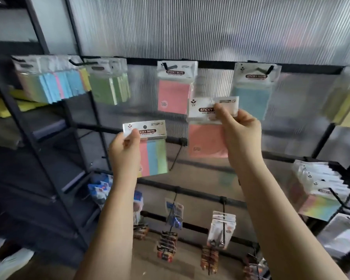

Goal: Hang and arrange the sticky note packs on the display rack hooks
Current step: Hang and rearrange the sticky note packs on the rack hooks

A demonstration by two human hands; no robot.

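Note:
My left hand (125, 150) pinches the white header of a striped pink, blue and green sticky note pack (153, 156), held up at the lower left of centre. My right hand (237, 130) pinches the header of a pink pack (207, 140), raised just below and between two hung packs. On the top rail's hooks hang a pink pack (173, 96) and a pale blue pack (251, 98). Further left hang a thick bundle of mixed-colour packs (55, 83) and green packs (107, 87). A bare hook (175, 158) sticks out from the middle rail.
Yellow packs (346, 106) hang at the far right. A stack of rainbow packs (319, 190) fills a hook at the lower right. Scissors and small carded goods (220, 231) hang on the lower rails. A dark metal shelf frame (28, 138) stands at the left.

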